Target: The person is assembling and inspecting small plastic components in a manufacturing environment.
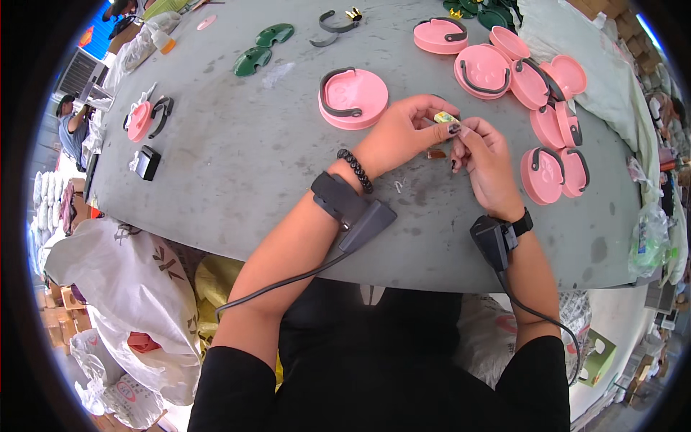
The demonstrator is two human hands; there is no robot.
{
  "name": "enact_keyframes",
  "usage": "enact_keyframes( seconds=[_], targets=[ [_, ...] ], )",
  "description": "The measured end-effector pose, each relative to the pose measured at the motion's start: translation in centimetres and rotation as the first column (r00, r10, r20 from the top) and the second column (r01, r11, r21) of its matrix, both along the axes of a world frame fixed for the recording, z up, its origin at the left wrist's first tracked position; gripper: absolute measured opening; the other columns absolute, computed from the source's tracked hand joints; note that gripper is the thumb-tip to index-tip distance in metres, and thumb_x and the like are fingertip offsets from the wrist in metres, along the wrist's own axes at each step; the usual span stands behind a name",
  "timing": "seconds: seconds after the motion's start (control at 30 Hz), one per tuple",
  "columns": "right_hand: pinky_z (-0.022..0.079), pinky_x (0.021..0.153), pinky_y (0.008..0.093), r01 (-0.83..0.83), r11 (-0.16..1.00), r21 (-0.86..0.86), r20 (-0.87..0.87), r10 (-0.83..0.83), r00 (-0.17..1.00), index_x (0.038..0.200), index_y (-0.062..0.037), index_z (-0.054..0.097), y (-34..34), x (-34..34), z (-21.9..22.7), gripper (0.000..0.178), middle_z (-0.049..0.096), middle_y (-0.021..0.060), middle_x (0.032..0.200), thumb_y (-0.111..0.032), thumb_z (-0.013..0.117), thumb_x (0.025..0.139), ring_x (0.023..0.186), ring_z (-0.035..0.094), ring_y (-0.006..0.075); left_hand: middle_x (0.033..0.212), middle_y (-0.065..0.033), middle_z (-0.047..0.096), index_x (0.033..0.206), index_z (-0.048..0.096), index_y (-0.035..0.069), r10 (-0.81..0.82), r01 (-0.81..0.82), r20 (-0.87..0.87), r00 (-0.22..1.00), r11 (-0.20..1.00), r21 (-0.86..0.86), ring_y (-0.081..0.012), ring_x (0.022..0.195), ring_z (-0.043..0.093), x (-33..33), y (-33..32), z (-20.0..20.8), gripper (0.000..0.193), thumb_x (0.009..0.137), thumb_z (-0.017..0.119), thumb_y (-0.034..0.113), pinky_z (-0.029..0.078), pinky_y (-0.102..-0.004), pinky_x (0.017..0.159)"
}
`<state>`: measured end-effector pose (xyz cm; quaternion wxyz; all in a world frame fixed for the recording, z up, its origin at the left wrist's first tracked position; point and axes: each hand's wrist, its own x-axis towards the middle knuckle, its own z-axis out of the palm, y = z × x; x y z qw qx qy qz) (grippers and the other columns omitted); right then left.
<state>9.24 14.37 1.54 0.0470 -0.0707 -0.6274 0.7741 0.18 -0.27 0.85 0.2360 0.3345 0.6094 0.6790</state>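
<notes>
Yellow-green piece (445, 117): left fingers (435, 132) pinch it; I'd steady it lightly. Right fingers (478, 142) curl close, their hold unclear.

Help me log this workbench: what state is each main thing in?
Left hand: pinching the yellow-green piece
Yellow-green piece: held at the fingertips
Right hand: fingers bent close by; grip unclear
Pink disc near left hand: lying flat, dark handle across it
Pink discs at right: clustered, some overlapping
Green eyeglass-shaped piece: lying loose
Black box: on table; open or shut unclear
</notes>
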Motion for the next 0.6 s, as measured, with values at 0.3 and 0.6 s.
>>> enact_keyframes(
  seconds=[0.3,0.6],
  targets=[
    [0.041,0.054,0.0218,0.001,1.000,0.006,-0.070,-0.001,0.998,0.089,-0.0035,0.053,0.16,0.03,0.01,0.013,0.051,-0.0006,0.069,-0.016,0.051,0.090,0.061,0.049,0.0070,0.095,-0.0048,0.063,0.121,0.051,-0.001,-0.181,0.177,0.055,0.982,0.982,0.059,-0.0080,0.081,0.059,-0.45,-0.13,-0.61,0.034,0.089,0.055,0.008,0.049,-0.0224,0.068],
    [0.041,0.055,0.0208,0.070,0.987,0.146,-0.108,-0.054,0.993,0.091,-0.0025,0.054,-0.14,0.13,-0.06,0.011,0.053,-0.0004,0.071,-0.011,0.058,0.086,0.063,0.050,0.0052,0.087,-0.0070,0.065,0.114,0.056,-0.002,-0.090,0.075,-0.149,0.985,0.992,-0.102,-0.0090,0.078,0.061,0.02,-0.30,-0.37,0.027,0.087,0.051,0.003,0.049,-0.0234,0.068]
  ],
)
